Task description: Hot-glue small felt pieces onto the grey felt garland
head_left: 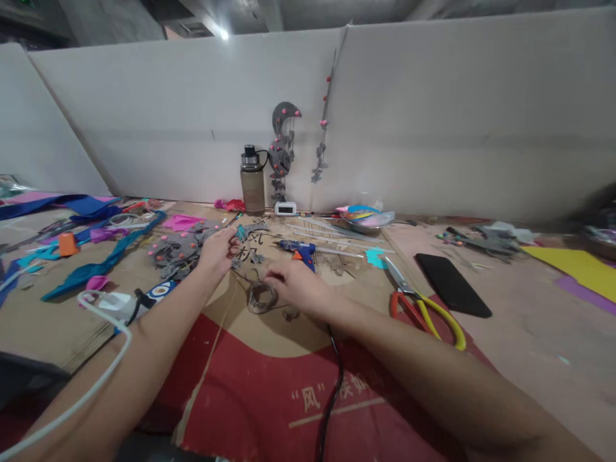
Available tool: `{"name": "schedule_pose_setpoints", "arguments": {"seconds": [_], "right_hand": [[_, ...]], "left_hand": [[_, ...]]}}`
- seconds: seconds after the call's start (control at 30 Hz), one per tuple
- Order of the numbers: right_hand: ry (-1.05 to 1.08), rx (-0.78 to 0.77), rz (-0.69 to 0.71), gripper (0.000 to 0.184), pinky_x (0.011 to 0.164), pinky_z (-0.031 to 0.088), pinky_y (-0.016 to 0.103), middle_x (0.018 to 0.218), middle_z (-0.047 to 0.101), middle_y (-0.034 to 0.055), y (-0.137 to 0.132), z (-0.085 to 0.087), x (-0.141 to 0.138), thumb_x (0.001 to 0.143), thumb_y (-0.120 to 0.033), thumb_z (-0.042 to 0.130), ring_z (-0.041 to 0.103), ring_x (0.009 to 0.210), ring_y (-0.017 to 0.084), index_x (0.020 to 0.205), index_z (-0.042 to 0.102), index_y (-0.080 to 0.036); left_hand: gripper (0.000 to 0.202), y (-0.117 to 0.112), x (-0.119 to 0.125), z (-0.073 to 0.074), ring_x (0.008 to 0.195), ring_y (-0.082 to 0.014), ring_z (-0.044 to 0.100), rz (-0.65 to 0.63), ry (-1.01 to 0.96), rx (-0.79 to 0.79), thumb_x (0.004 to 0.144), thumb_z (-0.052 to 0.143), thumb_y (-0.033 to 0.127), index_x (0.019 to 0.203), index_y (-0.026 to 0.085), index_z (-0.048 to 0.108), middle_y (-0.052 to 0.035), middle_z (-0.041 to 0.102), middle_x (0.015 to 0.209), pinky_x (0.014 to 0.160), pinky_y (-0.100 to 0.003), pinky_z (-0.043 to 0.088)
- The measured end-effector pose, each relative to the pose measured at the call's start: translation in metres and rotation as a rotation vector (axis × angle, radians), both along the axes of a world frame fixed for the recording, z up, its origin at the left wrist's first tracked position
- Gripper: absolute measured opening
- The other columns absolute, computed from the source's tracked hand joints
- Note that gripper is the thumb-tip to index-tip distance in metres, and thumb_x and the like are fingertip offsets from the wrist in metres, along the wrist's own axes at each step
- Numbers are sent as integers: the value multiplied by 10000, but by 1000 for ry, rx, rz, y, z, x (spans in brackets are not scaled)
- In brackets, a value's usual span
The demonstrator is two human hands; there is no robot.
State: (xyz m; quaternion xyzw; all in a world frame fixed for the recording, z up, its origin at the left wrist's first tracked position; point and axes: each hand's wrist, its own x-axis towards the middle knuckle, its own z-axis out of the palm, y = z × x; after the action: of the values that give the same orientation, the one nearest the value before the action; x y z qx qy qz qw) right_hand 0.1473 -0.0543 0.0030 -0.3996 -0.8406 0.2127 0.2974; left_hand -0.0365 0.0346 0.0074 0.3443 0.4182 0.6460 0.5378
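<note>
My left hand [220,249] is closed in a pinch above the cardboard, beside a pile of grey felt pieces [178,249] dotted with pink and orange balls. A small teal scrap [241,231] shows at its fingertips; what the fingers hold is too small to make out. Lower and to the right, my right hand [296,283] has its fingers curled together at the edge of a coil of grey-brown cord [261,298], seemingly pinching it. Just behind that hand lies a blue and orange hot glue gun [301,250], partly covered by it. Small grey felt cutouts [257,258] lie between the hands.
Red-and-yellow-handled scissors [423,305] and a black phone [452,284] lie at right. Clear glue sticks [337,239] lie behind the glue gun. A bottle [253,183] stands against the white partition [192,122]. A white cable [120,327] crosses my left forearm.
</note>
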Motion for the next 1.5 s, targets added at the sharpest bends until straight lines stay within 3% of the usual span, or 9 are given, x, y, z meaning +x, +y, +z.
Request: {"name": "schedule_pose_setpoints", "arguments": {"seconds": [0.17, 0.27, 0.37, 0.5, 0.67, 0.97, 1.2, 1.33, 1.5], "right_hand": [[-216, 32, -66, 249, 707, 347, 258, 842, 671, 33, 1, 24, 16, 892, -332, 496, 557, 812, 150, 793, 679, -194], [-137, 29, -284, 336, 633, 352, 240, 789, 665, 36, 16, 29, 38, 936, -375, 382, 562, 704, 134, 852, 640, -175], [-226, -44, -572, 397, 633, 382, 265, 838, 678, 102, 32, 14, 54, 899, -482, 414, 607, 747, 187, 887, 620, -144], [-369, -181, -664, 548, 688, 440, 325, 980, 663, 216, 43, -13, 53, 829, -577, 470, 643, 872, 290, 1013, 593, -76], [-338, -288, -599, 264, 736, 456, 319, 984, 676, 206, 50, -16, 48, 793, -285, 522, 651, 904, 285, 944, 630, -97], [-110, -448, -611, 239, 536, 472, 268, 679, 632, 72, 63, -8, 65, 805, -344, 450, 626, 625, 191, 822, 592, -153], [758, -433, -366, 317, 506, 543, 266, 970, 600, 46, 42, 7, 36, 657, -141, 510, 598, 632, 118, 960, 439, -203], [794, -391, -134, 337, 471, 504, 240, 1043, 594, 46, 22, 17, 23, 688, -126, 484, 574, 593, 94, 1011, 423, -204], [665, -305, -120, 194, 500, 466, 230, 905, 584, 26, 9, 16, 19, 814, -239, 472, 491, 553, 78, 998, 481, -180]], "left_hand": [[158, 3, -2, -5, 411, -40, 439, 0, 25, 43, 611, 681, 178, 641, 134, 532, 51, 470, 477, 345, -132, 229], [177, 1, -1, -6, 410, -42, 427, -14, 67, 67, 609, 702, 219, 662, 131, 558, 47, 485, 478, 350, -144, 223], [208, -4, 2, -6, 422, -51, 443, -16, 97, 75, 601, 720, 256, 683, 135, 573, 43, 503, 483, 359, -153, 218], [231, -10, 8, -4, 418, -55, 438, -25, 134, 98, 595, 732, 286, 695, 139, 585, 43, 514, 475, 374, -164, 238], [252, -16, 15, 0, 407, -54, 417, -7, 194, 123, 608, 729, 318, 725, 133, 604, 29, 538, 473, 383, -170, 248], [254, -18, 17, 5, 431, -59, 443, -49, 91, 51, 579, 746, 290, 699, 140, 579, 35, 513, 474, 373, -155, 227], [237, -18, 13, 1, 430, -47, 424, -52, 74, 27, 607, 738, 290, 695, 146, 572, 45, 495, 506, 374, -158, 209], [245, -20, 14, 3, 423, -44, 409, -2, 86, 30, 606, 740, 297, 697, 149, 567, 54, 480, 502, 373, -161, 190], [239, -24, 17, 4, 422, -46, 404, 31, 120, 33, 618, 718, 317, 674, 150, 557, 46, 486, 505, 374, -172, 178]]}}
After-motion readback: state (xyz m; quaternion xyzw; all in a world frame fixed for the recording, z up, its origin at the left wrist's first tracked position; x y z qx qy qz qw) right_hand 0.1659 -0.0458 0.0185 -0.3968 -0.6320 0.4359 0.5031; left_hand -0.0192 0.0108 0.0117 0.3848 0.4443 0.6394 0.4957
